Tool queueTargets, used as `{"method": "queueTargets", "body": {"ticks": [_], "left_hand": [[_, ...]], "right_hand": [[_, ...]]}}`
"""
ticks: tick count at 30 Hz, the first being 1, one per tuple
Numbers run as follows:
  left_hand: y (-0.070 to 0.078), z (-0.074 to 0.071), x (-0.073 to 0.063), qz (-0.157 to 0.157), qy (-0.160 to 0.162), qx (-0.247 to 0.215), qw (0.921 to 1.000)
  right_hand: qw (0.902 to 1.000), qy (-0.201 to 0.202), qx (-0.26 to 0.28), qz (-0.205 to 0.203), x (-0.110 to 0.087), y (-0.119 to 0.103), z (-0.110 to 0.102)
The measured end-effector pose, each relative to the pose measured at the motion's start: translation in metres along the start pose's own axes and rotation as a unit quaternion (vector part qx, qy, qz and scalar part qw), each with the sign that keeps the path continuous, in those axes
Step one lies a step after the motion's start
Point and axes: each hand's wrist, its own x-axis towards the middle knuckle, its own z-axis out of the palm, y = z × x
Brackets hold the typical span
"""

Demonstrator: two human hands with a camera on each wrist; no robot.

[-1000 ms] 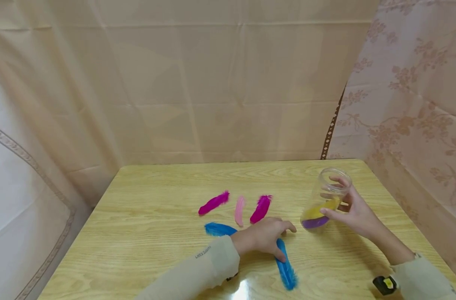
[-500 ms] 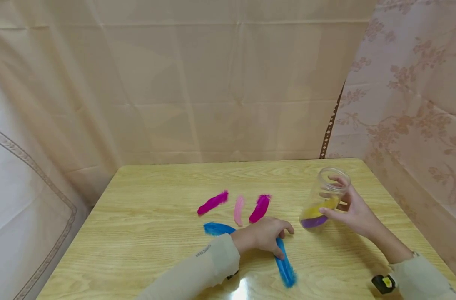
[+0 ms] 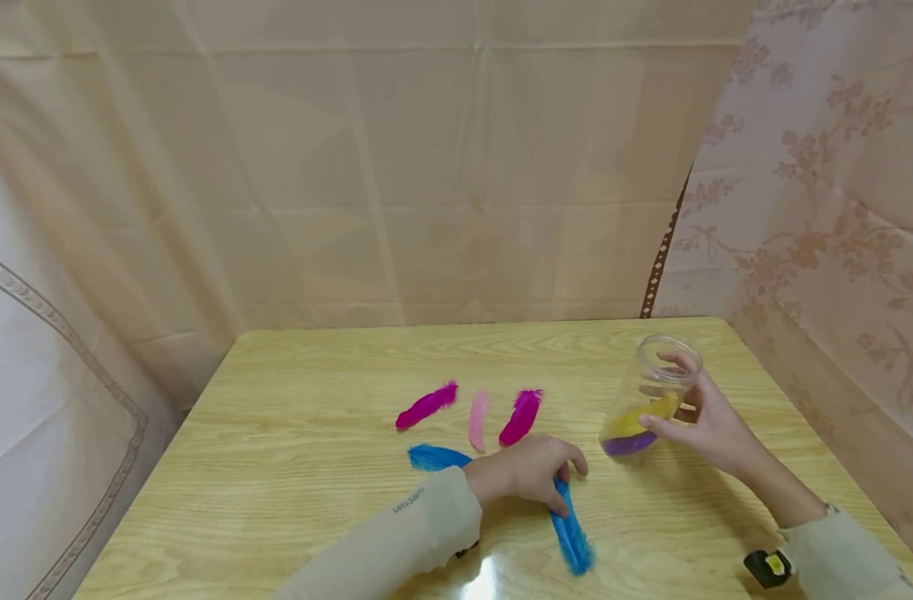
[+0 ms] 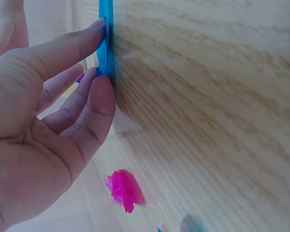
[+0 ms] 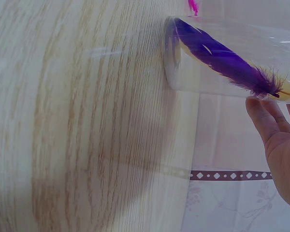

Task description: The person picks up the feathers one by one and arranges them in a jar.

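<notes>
My left hand (image 3: 527, 471) is low over the table, thumb and fingers pinching a blue feather (image 3: 574, 537) that lies toward the near edge. The left wrist view shows the fingertips on this blue feather (image 4: 104, 53), right at the tabletop. With my right hand (image 3: 714, 437) I grip a clear jar (image 3: 624, 404) without a lid, tilted slightly, its mouth upward. Inside the jar are a yellow feather (image 3: 657, 407) and a purple feather (image 3: 629, 443); the right wrist view shows the purple feather (image 5: 222, 60) against the wall.
Two magenta feathers (image 3: 426, 406) and a pale pink feather (image 3: 478, 421) lie behind my left hand. Another blue feather (image 3: 437, 457) is partly covered by my left wrist. Curtains (image 3: 441, 167) stand behind the wooden table (image 3: 291, 433) and along its sides.
Almost nothing differs. The left fingers have drawn in slightly on the blue feather. The right hand and the jar hold their place.
</notes>
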Motion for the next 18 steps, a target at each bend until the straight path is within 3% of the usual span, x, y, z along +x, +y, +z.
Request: {"method": "queueTargets", "body": {"ticks": [18], "left_hand": [[-0.0018,0.0005,-0.0008,-0.02,0.017,-0.048,0.9985]], "right_hand": [[0.9997,0.002,-0.022,0.012,-0.0016,-0.0002,-0.0002]]}}
